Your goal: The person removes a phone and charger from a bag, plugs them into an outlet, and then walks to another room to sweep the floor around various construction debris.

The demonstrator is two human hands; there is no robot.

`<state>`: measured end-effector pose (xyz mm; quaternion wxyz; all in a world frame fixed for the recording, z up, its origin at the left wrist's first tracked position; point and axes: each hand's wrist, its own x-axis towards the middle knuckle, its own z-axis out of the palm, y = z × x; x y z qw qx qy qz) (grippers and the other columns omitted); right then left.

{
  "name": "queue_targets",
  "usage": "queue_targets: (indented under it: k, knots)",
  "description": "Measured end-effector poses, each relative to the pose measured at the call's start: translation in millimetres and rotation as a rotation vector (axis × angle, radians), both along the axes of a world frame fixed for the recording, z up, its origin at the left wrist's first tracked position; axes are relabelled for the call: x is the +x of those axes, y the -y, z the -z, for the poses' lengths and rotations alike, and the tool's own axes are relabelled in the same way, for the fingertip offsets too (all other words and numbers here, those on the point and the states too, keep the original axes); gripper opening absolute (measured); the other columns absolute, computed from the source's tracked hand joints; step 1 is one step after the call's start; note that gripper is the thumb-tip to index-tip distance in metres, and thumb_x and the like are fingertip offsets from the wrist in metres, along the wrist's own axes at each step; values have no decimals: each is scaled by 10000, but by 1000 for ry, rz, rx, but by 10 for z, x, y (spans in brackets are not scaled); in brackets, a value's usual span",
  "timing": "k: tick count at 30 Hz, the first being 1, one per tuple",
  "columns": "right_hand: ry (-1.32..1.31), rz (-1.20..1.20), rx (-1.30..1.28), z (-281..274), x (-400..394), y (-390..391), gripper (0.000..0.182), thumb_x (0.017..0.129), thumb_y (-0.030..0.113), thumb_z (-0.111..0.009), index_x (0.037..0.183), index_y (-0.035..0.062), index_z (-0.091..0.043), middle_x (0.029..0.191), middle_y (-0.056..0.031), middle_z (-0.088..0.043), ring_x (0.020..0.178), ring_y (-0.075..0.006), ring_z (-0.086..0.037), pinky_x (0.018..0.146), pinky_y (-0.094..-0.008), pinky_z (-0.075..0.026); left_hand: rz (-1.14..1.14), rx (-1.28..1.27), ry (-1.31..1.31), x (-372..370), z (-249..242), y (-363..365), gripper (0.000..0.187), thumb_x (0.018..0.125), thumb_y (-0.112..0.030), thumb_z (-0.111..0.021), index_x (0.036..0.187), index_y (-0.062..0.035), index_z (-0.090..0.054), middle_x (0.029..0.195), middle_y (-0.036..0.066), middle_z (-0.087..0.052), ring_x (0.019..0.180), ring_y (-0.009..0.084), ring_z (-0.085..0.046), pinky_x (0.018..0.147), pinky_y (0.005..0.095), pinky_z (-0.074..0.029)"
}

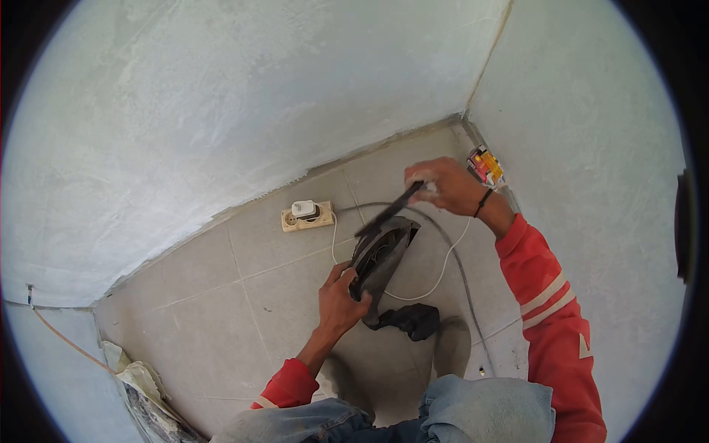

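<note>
A dark grey pouch-like bag [389,267] stands between my knees, its long mouth gaping and its inside dark. My left hand [342,301] is closed on the near left edge of that mouth, thumb on the side of the bag. Over the far end of the bag, my right hand [443,187] pinches one end of a thin, flat black thing [388,210] seen edge-on; its kind I cannot tell. The lower end of this black thing overlaps the bag's rim. Black cloth or strap [413,321] hangs from the bag's near end.
On the tiled floor [214,310] lies a power strip [325,215] with a white charger [303,209] plugged in. A white cable [441,277] and a grey cable [464,277] loop past the bag. A colourful packet [485,165] sits by the right wall; a crumpled sack [140,380] lies at lower left.
</note>
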<state>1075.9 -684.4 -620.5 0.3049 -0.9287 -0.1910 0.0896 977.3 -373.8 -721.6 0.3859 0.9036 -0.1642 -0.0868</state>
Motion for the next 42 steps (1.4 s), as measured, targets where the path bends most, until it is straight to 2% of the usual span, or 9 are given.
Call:
queue_targets:
  k: [6,11,19,23,27,29,31,33,42]
  knots:
    - [552,247,136,911,326,71,182,799,45,-735,939,47,-619,918,-80,-637,892,-288,-616,749,-396,-502,-49,11,-2,-102,-9,23,338,697,-141,-773,974,-40,-608,1219,145,-574,847,348,-671,730,433,-550]
    - [600,271,117,1462,473,-134,230,791,18,-710,983,71,-596,950,-68,-612,944,-298,-605,801,-408,-514,-77,24,143,-158,26,33,360,711,-161,-803,970,-49,-578,1201,140,-535,863,296,-657,721,396,-541]
    - [527,125,65,1736,698,-188,302,736,10,-727,991,67,-576,1111,-76,-537,1096,-290,-548,881,-405,-527,-124,-6,-50,-256,196,-99,409,723,-185,-850,912,-39,-519,811,82,-576,742,211,-599,630,329,-536]
    - [424,19,100,1863,902,-212,364,717,27,-757,1038,57,-588,1159,-89,-525,1128,-298,-536,925,-408,-508,-131,-3,-67,-234,182,-89,414,720,-196,-855,903,-37,-519,777,75,-571,723,206,-599,628,322,-538]
    - [519,201,40,1730,783,-407,281,773,101,-755,1020,59,-628,1147,-111,-557,1098,-303,-565,920,-408,-489,-125,-54,-127,-234,150,-120,413,717,-202,-859,886,-39,-519,785,72,-575,733,193,-603,632,319,-543]
    - [383,239,82,1422,439,-644,194,804,201,-750,923,68,-674,1042,-95,-604,1015,-318,-594,871,-424,-502,-124,-75,-131,-230,150,-132,411,718,-204,-860,879,-38,-519,783,70,-574,734,189,-602,632,319,-544]
    - [-25,182,104,982,-114,-928,238,811,294,-748,899,78,-702,956,-97,-634,935,-319,-615,802,-439,-508,-100,-93,-120,-250,181,-163,368,732,-182,-843,856,-29,-533,777,82,-573,719,202,-611,628,329,-549]
    - [-183,73,-108,636,-646,-1174,271,801,335,-756,879,79,-717,956,-101,-640,965,-303,-607,762,-444,-514,-88,-98,-79,-252,238,-151,339,732,-189,-834,841,-34,-553,775,84,-572,695,217,-605,621,337,-528]
    - [79,202,137,945,-1230,-1399,213,739,245,-781,817,61,-709,944,-70,-605,957,-281,-592,763,-421,-503,-34,-24,26,-264,207,-11,196,765,-110,-758,797,-23,-586,773,110,-574,687,263,-624,591,353,-532]
